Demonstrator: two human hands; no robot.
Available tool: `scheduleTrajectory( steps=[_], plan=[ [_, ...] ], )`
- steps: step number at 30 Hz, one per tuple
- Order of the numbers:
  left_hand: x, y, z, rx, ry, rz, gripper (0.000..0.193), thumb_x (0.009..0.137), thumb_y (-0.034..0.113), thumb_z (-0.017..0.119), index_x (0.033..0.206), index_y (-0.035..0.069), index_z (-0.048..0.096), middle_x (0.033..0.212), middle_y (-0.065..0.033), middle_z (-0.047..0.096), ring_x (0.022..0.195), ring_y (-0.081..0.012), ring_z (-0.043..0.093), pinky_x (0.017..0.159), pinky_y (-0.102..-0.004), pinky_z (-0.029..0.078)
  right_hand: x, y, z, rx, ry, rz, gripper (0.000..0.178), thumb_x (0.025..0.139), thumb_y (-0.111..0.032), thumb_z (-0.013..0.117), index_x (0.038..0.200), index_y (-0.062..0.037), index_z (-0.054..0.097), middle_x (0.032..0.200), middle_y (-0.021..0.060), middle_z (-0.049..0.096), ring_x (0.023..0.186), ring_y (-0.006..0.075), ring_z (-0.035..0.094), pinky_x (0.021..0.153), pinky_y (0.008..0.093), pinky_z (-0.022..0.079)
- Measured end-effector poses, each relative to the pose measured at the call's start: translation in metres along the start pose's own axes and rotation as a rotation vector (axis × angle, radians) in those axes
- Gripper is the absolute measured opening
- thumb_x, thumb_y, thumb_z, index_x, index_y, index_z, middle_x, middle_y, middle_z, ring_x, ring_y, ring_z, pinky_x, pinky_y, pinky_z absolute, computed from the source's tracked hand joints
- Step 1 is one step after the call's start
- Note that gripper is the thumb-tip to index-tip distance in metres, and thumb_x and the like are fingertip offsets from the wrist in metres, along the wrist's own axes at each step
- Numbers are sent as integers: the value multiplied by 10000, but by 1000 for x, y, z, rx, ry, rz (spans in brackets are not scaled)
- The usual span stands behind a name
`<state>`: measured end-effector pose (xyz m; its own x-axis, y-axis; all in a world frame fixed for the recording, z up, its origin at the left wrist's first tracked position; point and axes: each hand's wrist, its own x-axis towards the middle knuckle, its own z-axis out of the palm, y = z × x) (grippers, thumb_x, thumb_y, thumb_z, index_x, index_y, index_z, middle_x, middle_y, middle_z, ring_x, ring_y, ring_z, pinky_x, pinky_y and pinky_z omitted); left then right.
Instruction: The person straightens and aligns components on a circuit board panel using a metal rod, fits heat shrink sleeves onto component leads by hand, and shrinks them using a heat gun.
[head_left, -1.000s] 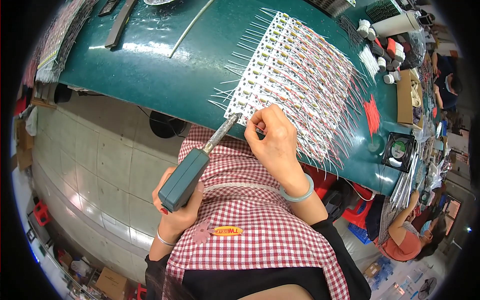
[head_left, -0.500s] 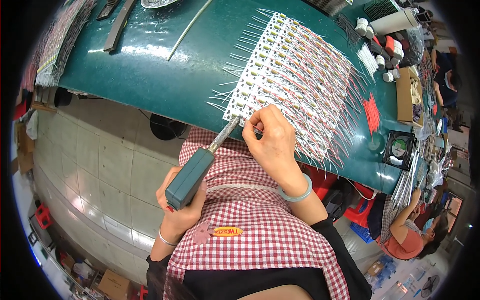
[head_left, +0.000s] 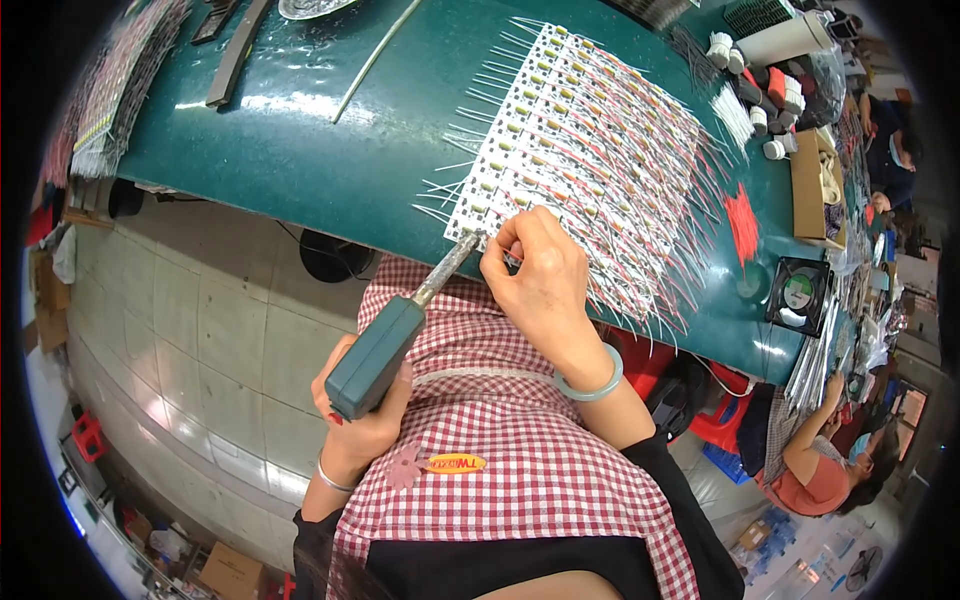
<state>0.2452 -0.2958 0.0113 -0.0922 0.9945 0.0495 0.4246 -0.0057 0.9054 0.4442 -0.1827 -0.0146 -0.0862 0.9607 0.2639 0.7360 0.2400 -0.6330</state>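
Observation:
My left hand (head_left: pixel 372 432) is wrapped round the dark green body of a soldering gun (head_left: pixel 378 355). Its metal tip slants up and touches or nearly touches the near left corner of a white circuit board panel (head_left: pixel 487 187). Right beside that tip, my right hand (head_left: pixel 543 285) is closed in a pinch over the panel's near edge. A thin reddish wire shows at its fingers, though the fingertips partly hide it. Rows of small yellowish parts sit on the panel, with many red and white wires fanning to the right and white ends sticking out left.
A bundle of red wires (head_left: pixel 740 225) lies right of the panel, near a black square fan (head_left: pixel 798 297) and a cardboard box (head_left: pixel 817 190). Wire spools stand at the far right. Wired boards (head_left: pixel 120 95) hang over the green table's (head_left: pixel 290 190) left end. Another person sits at right.
My right hand has shifted very slightly left and up. The soldering gun has barely moved, its tip staying at the panel's corner.

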Motion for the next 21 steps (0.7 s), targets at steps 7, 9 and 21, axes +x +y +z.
scheduleTrajectory(
  steps=[7,9,21],
  plan=[
    [-17,-6,-8,-133,103,-187,184,777,-48,723,953,-71,677,857,-115,668,722,-192,640,632,-304,516,1,0,0,8,-14,-2,157,735,-26,714,753,-43,558,742,96,565,646,287,611,543,404,487],
    [-21,-8,-10,-131,95,-176,197,787,-42,730,974,-70,679,879,-113,682,753,-183,648,656,-302,523,1,0,-1,9,-17,1,155,738,-28,713,753,-44,559,743,95,566,646,288,611,542,403,487],
    [-5,4,9,-254,245,-258,357,833,-36,713,1178,-44,624,972,-69,651,632,-91,524,592,-241,429,-6,5,-32,158,-142,9,97,855,-52,653,889,-39,563,851,141,560,782,349,602,656,437,500]
  ],
)
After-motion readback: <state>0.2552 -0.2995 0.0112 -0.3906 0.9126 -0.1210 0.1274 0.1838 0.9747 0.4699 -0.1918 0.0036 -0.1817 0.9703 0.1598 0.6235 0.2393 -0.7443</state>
